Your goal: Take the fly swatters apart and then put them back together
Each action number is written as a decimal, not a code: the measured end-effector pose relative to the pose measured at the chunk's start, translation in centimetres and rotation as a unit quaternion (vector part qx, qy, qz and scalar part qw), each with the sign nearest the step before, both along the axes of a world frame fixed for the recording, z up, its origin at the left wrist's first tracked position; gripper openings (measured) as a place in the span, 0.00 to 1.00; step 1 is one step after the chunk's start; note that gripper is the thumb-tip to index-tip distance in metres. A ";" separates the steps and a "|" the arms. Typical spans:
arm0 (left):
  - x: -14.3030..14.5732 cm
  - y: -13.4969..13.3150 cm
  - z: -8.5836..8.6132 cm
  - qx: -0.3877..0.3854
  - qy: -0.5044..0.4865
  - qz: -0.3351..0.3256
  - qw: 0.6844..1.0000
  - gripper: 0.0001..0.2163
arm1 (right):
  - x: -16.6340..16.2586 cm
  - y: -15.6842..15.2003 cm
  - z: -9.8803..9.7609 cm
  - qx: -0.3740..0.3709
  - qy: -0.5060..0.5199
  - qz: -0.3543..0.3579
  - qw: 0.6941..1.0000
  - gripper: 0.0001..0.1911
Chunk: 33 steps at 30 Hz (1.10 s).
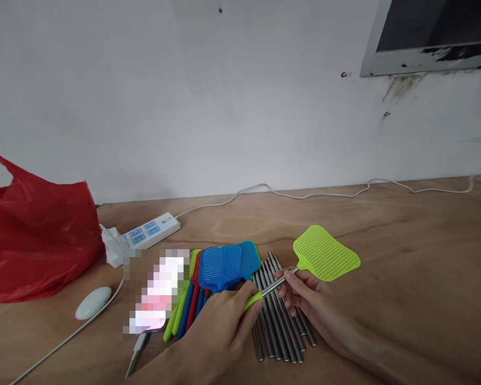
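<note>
A yellow-green fly swatter [326, 254] with a short metal rod and a green handle is held slantwise in both hands. My left hand [226, 323] is closed around the green handle. My right hand [310, 294] pinches the metal rod just below the mesh head. Under and between my hands lies a bundle of bare metal rods [282, 331]. Left of them are piled swatter heads, with a blue swatter head [220, 267] on top and red and green ones beneath. Several coloured handles [180, 315] stick out toward me, partly hidden by my left hand.
A pixelated phone-like screen [160, 291] lies left of the pile, with a white cable at its near end. Farther left are a white mouse-like object [93, 303], a power strip [150, 232] and a red plastic bag [40, 230]. A white cord [304, 197] runs along the wall.
</note>
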State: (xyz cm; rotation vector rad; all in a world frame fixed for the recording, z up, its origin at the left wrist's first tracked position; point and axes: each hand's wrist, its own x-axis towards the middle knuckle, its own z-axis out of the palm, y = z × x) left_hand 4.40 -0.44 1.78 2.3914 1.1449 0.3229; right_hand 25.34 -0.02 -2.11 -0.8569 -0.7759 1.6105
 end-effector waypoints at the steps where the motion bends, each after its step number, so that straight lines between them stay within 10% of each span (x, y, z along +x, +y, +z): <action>1: -0.1 -0.2 -0.1 -0.006 0.005 0.001 1.000 0.14 | 0.0 0.0 0.0 0.006 0.000 -0.002 1.000 0.19; 8: -0.1 -0.5 1.4 -0.230 -0.112 0.047 0.965 0.18 | -0.1 -0.1 0.8 0.024 0.000 -0.037 0.999 0.19; 12: -1.1 0.7 2.1 -0.579 -0.195 0.060 0.790 0.23 | 1.6 1.5 0.6 0.031 0.012 -0.138 0.990 0.20; 14: -2.0 0.8 2.0 -0.625 -0.214 0.071 0.747 0.24 | 3.0 2.8 0.3 0.035 0.026 -0.223 0.974 0.23; 17: -3.0 0.3 1.6 -0.520 -0.184 0.151 0.820 0.26 | 3.9 3.8 -0.2 0.034 0.025 -0.240 0.970 0.26; 20: -2.8 -0.4 1.3 -0.173 -0.130 0.114 0.970 0.21 | 2.8 3.4 -0.9 0.027 0.001 -0.193 0.981 0.24; 23: -2.1 -0.4 1.0 0.021 -0.060 0.075 0.995 0.16 | 1.6 2.8 -1.4 0.029 -0.030 -0.157 0.987 0.24; 33: -2.6 1.1 -1.8 -0.038 -0.077 0.089 0.992 0.19 | 2.0 2.8 -1.6 0.030 -0.078 -0.119 0.989 0.25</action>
